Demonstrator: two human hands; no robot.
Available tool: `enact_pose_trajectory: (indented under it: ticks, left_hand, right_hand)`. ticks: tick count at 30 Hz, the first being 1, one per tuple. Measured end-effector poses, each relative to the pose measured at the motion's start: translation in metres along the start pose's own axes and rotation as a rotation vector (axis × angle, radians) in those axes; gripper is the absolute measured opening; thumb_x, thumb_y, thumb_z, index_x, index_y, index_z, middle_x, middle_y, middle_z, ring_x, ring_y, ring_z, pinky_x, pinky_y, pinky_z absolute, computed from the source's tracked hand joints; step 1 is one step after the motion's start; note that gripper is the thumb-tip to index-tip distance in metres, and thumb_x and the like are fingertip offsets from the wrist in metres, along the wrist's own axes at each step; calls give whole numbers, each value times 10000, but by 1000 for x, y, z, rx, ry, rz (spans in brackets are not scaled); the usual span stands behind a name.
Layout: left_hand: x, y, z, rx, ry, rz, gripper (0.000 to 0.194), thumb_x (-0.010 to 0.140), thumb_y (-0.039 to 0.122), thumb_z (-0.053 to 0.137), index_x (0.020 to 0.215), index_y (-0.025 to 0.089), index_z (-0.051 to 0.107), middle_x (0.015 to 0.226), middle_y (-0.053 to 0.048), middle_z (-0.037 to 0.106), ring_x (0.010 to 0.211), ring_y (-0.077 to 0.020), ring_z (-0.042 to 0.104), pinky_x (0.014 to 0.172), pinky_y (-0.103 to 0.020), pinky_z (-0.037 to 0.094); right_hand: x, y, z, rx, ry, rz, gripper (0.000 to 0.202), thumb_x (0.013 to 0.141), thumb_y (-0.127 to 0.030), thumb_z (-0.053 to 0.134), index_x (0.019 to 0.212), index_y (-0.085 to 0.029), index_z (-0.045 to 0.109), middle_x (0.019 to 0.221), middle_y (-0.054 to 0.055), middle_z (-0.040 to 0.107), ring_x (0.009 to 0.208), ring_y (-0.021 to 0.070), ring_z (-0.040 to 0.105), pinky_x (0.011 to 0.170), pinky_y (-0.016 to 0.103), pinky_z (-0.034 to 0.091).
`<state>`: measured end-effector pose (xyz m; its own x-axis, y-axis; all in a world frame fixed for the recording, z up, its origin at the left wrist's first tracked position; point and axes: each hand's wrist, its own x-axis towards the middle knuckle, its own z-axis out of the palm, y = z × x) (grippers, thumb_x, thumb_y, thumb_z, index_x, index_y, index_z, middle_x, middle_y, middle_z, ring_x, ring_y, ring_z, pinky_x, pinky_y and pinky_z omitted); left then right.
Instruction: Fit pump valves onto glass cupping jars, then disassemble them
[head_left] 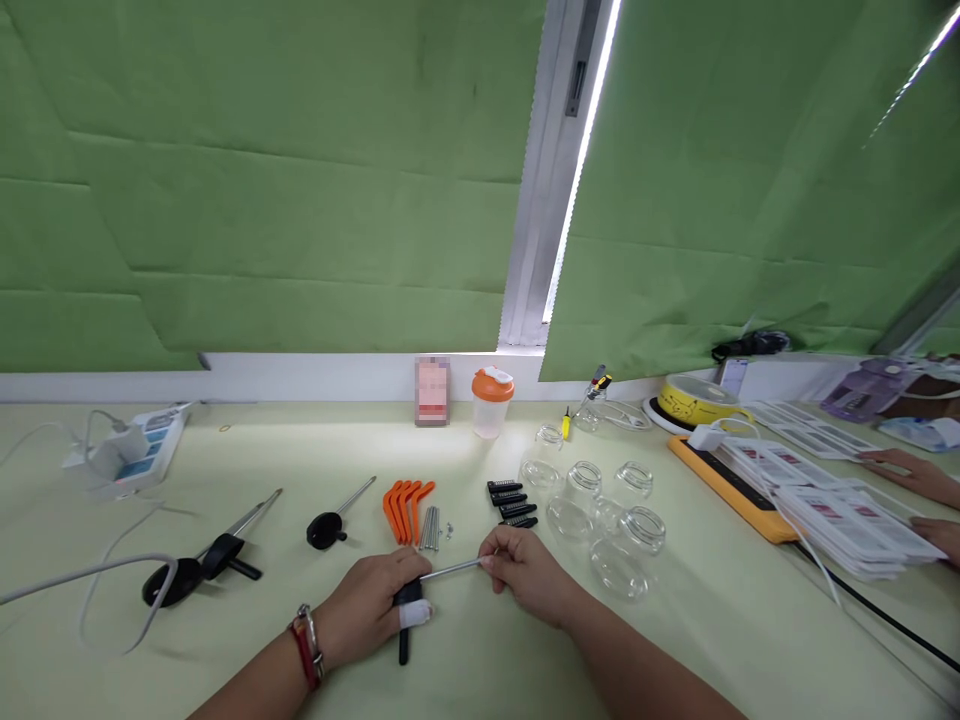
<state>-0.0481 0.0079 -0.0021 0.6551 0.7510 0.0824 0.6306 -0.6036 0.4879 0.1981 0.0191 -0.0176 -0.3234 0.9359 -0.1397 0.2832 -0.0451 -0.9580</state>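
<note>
My left hand (pixel 367 610), with a white wrap on its thumb, is closed around a black plastic piece (pixel 405 640) that has a thin metal rod (pixel 452 570) sticking out to the right. At the rod's far end, the fingertips of my right hand (pixel 529 575) are pinched together; whether they hold a small part there is hidden. Just beyond my hands lie several bent orange levers (pixel 406 510), several loose metal rods (pixel 430 528), tiny clear pieces (pixel 449 530) and several black ridged pieces (pixel 514 503). A similar black piece with a rod (pixel 326 530) rests to the left.
More black rod assemblies (pixel 223 556) lie farther left beside a white cable (pixel 142 560) and power strip (pixel 154 450). Clear rounded glass or plastic containers (pixel 619 567) stand at right. Behind are an orange-lidded cup (pixel 492 405) and a phone (pixel 432 392). Another person's hands (pixel 911 475) touch white sheets.
</note>
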Motion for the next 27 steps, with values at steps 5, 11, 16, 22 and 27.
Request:
enact_pose_trajectory:
  ticks: [5,11,16,22,27]
  left_hand:
    - [-2,0,1,30,0,0,241,870,439,472,995,246,545,888,-8,590,756,-168,555,675,-236,401]
    - [-1,1,-1,39,1,6,236,874,433,467,1000,250,545,894,-11,594,762,-168,563,681,-237,412]
    - [-1,3,0,60,11,22,228,876,425,464,992,247,546,893,-13,602,761,-168,573,675,-237,423]
    - [-7,-2,-3,153,141,34,236,874,367,466,1070,250,528,904,-26,623,755,-174,590,666,-251,438]
    - [-14,-24,-29,314,650,-212,249,870,337,440,1069,210,521,1025,-65,615,891,-200,597,724,-275,451]
  right_hand:
    - [0,-3,0,-40,5,12,57,753,-193,497,718,-172,536,499,-42,493,486,94,393,495,208,300]
    - [0,-1,-1,-51,-13,2,65,755,-193,496,713,-174,542,505,-42,492,492,95,409,500,206,306]
    - [0,5,-1,-23,-13,-14,65,769,-213,507,727,-176,539,534,-44,490,495,90,420,493,201,303]
    - [2,10,-2,-1,-15,-52,165,823,-317,495,759,-170,533,628,-29,511,533,92,481,504,201,329]
    - [2,10,-3,-17,-24,-38,173,824,-331,498,760,-174,533,629,-35,497,540,95,488,496,199,327]
